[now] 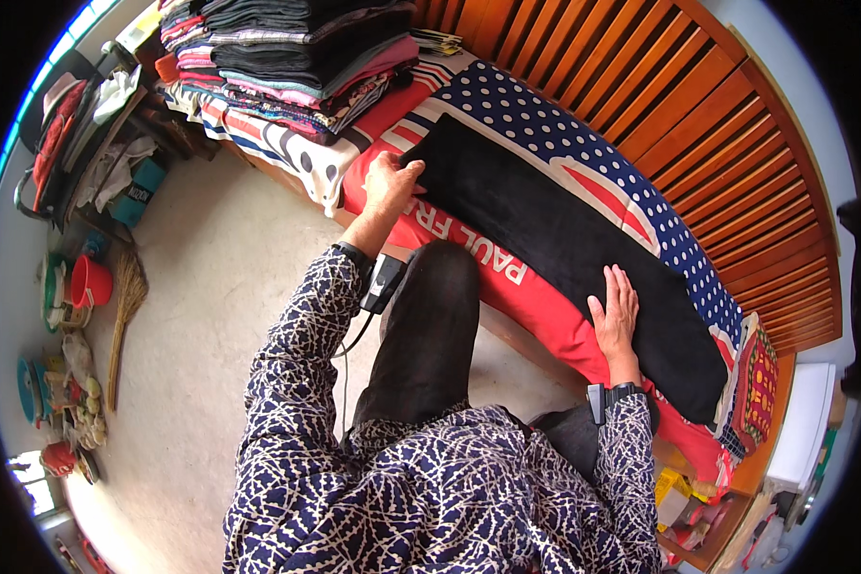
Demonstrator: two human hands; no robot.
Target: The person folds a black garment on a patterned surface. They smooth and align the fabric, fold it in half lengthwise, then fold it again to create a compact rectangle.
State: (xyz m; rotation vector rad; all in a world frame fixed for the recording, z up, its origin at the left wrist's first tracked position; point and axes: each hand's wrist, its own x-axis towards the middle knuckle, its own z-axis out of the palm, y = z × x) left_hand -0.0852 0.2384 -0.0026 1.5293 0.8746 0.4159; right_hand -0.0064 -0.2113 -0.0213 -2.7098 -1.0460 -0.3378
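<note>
A long black folded garment [545, 237], perhaps trousers, lies flat across a patterned cloth [538, 107] of navy with white dots, red and white. My left hand [389, 184] grips its narrow end at the left, thumb on top and fingers curled at the edge. Near the other end, my right hand [618, 310] rests palm down on the black fabric with nothing held. Its fingers point away from me and the thumb stands apart. White lettering runs along the red part of the cloth beside the garment.
Folded clothes [294, 64] rise in a tall stack at the far left of the bench. A slatted wooden backrest [660, 93] borders the far side. On the floor at left are a straw broom [123, 316] and a red bucket [90, 281]. A folded patterned textile [755, 391] sits at right.
</note>
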